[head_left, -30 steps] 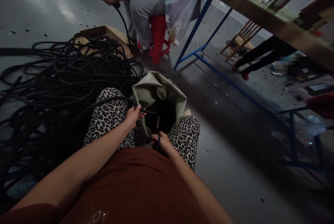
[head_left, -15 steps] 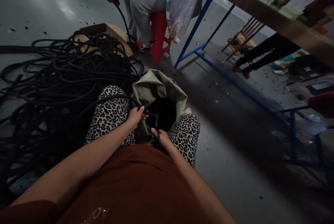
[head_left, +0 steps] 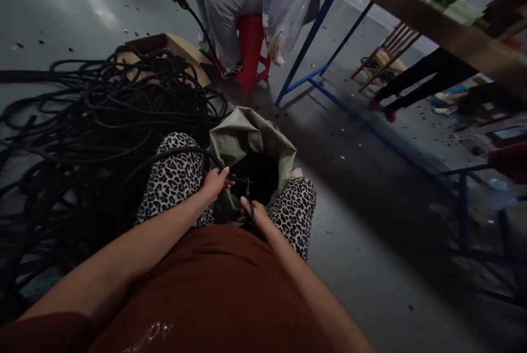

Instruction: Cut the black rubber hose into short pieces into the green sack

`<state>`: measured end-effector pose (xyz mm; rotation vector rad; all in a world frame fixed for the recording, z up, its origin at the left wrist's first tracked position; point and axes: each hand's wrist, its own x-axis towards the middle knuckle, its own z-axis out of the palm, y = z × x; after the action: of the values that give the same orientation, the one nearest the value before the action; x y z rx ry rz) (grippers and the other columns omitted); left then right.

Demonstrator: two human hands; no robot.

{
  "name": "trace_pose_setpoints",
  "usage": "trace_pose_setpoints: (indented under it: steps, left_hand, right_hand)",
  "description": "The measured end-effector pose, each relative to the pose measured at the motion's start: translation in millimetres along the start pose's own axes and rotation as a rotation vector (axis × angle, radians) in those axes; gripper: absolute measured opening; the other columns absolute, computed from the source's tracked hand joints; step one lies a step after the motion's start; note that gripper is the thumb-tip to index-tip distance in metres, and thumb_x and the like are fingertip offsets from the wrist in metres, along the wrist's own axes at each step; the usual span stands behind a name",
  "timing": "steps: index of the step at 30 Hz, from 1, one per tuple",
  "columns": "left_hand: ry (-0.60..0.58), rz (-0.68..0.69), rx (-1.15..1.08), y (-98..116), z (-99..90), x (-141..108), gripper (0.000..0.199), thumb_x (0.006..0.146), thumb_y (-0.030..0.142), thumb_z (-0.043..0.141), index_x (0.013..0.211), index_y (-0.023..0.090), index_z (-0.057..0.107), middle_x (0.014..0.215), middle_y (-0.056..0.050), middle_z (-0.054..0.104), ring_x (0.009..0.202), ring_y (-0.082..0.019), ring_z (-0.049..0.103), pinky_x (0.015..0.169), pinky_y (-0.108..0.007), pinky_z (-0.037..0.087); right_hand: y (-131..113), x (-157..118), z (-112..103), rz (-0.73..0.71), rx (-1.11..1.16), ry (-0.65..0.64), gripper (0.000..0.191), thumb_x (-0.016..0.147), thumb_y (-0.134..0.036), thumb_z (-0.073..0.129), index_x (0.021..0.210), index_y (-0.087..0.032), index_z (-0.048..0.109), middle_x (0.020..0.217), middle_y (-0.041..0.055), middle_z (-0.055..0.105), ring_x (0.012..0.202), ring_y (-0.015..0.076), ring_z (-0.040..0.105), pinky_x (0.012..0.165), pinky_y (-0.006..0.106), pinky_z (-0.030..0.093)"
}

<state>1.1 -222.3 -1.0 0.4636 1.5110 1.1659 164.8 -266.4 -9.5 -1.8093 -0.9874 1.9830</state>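
Note:
My left hand (head_left: 216, 183) is closed around a black rubber hose or cord (head_left: 181, 151), which runs over my left knee from the big pile. The held end points to the right, over the mouth of a green woven sack (head_left: 284, 144) between my knees. My right hand (head_left: 254, 213) grips the dark handles of a pair of scissors (head_left: 251, 214). Their blades reach up to the end of the hose above the sack's opening. Whether the blades are parted is too dark to tell. The inside of the sack is mostly black.
A tangled pile of black hose (head_left: 94, 106) covers the floor at left, with a cardboard box (head_left: 187, 52) behind it. Ahead, a person sits on a red stool (head_left: 250, 48) holding a similar hose. A blue-legged table (head_left: 310, 40) and wooden chair (head_left: 389, 51) stand at right.
My hands stay nearly in place, with the hose and scissors still held. The hose by the seated person has shifted slightly to the right at its lower end.

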Motion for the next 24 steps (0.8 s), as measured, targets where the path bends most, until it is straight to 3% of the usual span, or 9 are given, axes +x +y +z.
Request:
trace_pose_setpoints:
  steps: [6,13,18,24]
  left_hand:
    - [-0.007,-0.017,-0.005,-3.1,2.4,-2.6,0.016,0.083,0.029,0.056,0.085,0.013,0.052,0.068,-0.003,0.064,0.050,-0.012,0.063,0.043,-0.019,0.045]
    - [-0.060,-0.094,-0.069,-0.3,3.6,-8.9,0.020,0.078,0.026,0.064,0.088,0.014,0.052,0.069,-0.002,0.062,0.055,-0.012,0.065,0.048,-0.018,0.047]
    - [-0.055,-0.122,-0.062,1.2,5.0,-9.0,0.017,0.080,0.025,0.062,0.086,0.013,0.052,0.067,-0.002,0.061,0.055,-0.012,0.064,0.049,-0.019,0.047]
    - [-0.060,-0.135,-0.046,-1.5,5.3,-6.5,0.016,0.081,0.025,0.060,0.085,0.013,0.051,0.062,-0.002,0.061,0.055,-0.012,0.064,0.049,-0.019,0.048]
  right_hand:
    - [-1.1,-0.1,-1.1,-0.061,-0.059,0.053,0.045,0.082,-0.057,0.053,0.079,-0.013,0.052,0.051,0.0008,0.056,0.037,0.0112,0.054,0.034,0.018,0.040]
    - [-3.0,-1.7,-4.0,-0.106,-0.202,0.092,0.042,0.087,-0.051,0.047,0.071,-0.013,0.053,0.043,0.0016,0.053,0.036,0.0115,0.052,0.035,0.018,0.039]
    - [1.6,2.5,-2.6,-0.010,-0.161,0.093,0.042,0.086,-0.054,0.047,0.080,-0.013,0.055,0.043,0.0000,0.051,0.032,0.0121,0.049,0.034,0.021,0.040]
    - [6.0,6.8,-0.8,-0.008,-0.148,0.105,0.042,0.086,-0.053,0.048,0.077,-0.012,0.055,0.042,-0.0014,0.048,0.030,0.0102,0.045,0.032,0.020,0.039]
